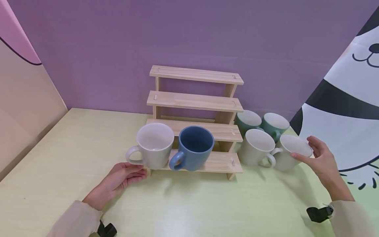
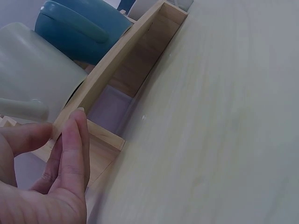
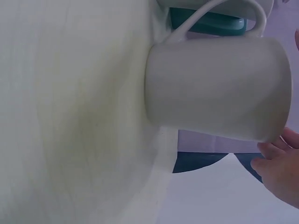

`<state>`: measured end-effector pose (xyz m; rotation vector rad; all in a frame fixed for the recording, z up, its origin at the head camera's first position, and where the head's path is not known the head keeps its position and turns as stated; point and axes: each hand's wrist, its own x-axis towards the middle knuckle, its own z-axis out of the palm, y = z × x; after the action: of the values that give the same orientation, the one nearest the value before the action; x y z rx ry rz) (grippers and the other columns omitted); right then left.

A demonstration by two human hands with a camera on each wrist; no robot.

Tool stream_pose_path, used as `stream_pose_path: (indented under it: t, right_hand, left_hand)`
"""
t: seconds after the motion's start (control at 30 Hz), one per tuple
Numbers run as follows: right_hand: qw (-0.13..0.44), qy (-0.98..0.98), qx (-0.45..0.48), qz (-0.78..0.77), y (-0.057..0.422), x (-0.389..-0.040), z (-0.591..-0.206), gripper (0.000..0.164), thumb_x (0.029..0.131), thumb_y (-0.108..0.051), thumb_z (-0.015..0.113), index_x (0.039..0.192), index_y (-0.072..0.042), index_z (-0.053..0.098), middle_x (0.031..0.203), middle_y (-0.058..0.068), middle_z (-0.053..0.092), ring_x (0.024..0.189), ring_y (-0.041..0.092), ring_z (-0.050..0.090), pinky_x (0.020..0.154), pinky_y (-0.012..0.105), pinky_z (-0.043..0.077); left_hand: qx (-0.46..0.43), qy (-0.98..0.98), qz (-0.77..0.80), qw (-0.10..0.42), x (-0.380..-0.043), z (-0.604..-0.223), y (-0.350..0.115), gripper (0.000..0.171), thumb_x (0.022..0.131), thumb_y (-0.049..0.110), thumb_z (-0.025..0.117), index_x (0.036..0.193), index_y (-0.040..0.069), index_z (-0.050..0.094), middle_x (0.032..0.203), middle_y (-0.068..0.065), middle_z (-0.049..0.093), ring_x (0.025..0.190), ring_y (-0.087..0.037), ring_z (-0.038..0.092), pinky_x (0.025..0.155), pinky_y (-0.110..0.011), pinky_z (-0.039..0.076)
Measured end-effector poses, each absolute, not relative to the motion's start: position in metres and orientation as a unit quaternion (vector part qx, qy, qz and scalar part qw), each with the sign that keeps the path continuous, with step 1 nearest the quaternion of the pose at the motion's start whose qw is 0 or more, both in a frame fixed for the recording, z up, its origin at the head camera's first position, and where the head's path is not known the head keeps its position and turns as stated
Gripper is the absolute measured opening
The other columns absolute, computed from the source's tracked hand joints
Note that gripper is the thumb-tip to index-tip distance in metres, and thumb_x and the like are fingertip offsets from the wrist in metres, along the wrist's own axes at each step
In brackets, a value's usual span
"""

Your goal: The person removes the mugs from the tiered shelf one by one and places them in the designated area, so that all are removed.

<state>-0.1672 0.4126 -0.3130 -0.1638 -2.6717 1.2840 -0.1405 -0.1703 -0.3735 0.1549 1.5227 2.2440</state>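
In the head view my left hand (image 1: 122, 179) pinches the left front end of the lowest step of a light wooden tiered stand (image 1: 193, 101), its thumb and fingertips at the board's corner. On that step stand a white mug (image 1: 155, 146) and a blue mug (image 1: 196, 148), both upright with handles toward the left front. My right hand (image 1: 321, 161) is spread at the rim of the front right white mug (image 3: 217, 88), fingertips touching its right side. The thumb appears level with or just above the rim. That mug stands upright on the table, handle toward the left.
Right of the stand, another white mug (image 1: 256, 148) stands close beside the front right one. Behind them are two green mugs, one left (image 1: 248, 121) and one right (image 1: 273, 126). A purple backdrop (image 1: 192, 36) rises behind the pale table (image 1: 189, 204); a panda-print panel (image 1: 349, 108) borders the right.
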Motion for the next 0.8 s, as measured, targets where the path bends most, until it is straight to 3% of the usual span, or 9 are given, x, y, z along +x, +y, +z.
stream_pose_path:
  t: [0.1,0.2,0.33,0.57,0.8]
  right_hand:
    - [0.094,-0.897,-0.049,0.428,0.411,-0.165,-0.308,0.086,0.092,-0.028,0.063,0.155,-0.02,0.004,0.162,0.004,0.002,0.148,0.018,0.0,0.121,0.053,0.005]
    - [0.102,-0.901,-0.044,0.419,0.409,-0.162,-0.305,0.085,0.092,-0.027,0.064,0.154,-0.022,0.006,0.161,-0.003,0.004,0.148,0.013,0.001,0.122,0.026,0.005]
    - [0.104,-0.903,-0.037,0.416,0.406,-0.159,-0.3,0.085,0.092,-0.027,0.063,0.154,-0.021,0.006,0.161,-0.008,0.005,0.147,0.009,0.001,0.115,0.008,0.006]
    - [0.1,-0.904,-0.018,0.416,0.396,-0.153,-0.291,0.083,0.093,-0.023,0.063,0.154,-0.02,0.006,0.161,-0.008,0.009,0.147,0.008,0.002,0.105,-0.004,0.012]
    - [0.097,-0.903,0.015,0.418,0.383,-0.146,-0.283,0.082,0.092,-0.016,0.064,0.154,-0.021,0.01,0.157,-0.014,0.02,0.147,0.005,0.009,0.1,-0.006,0.022]
  left_hand:
    - [0.056,0.548,0.807,0.211,-0.14,-0.373,-0.17,0.016,0.095,0.002,0.054,0.09,0.008,0.068,0.089,-0.001,0.071,0.083,-0.011,0.069,0.081,-0.019,0.058]
    - [0.056,0.548,0.808,0.211,-0.14,-0.373,-0.17,0.016,0.095,0.002,0.053,0.09,0.008,0.068,0.089,0.0,0.071,0.083,-0.011,0.069,0.081,-0.019,0.058]
    - [0.058,0.547,0.808,0.212,-0.14,-0.372,-0.17,0.018,0.095,0.002,0.053,0.09,0.008,0.068,0.088,-0.001,0.071,0.083,-0.011,0.069,0.081,-0.019,0.058]
    - [0.06,0.544,0.81,0.211,-0.14,-0.371,-0.17,0.019,0.095,0.001,0.052,0.09,0.008,0.069,0.088,-0.001,0.072,0.083,-0.011,0.069,0.081,-0.019,0.058]
    - [0.064,0.54,0.812,0.215,-0.14,-0.372,-0.17,0.019,0.095,0.002,0.053,0.09,0.009,0.07,0.089,-0.001,0.072,0.083,-0.011,0.07,0.08,-0.019,0.058]
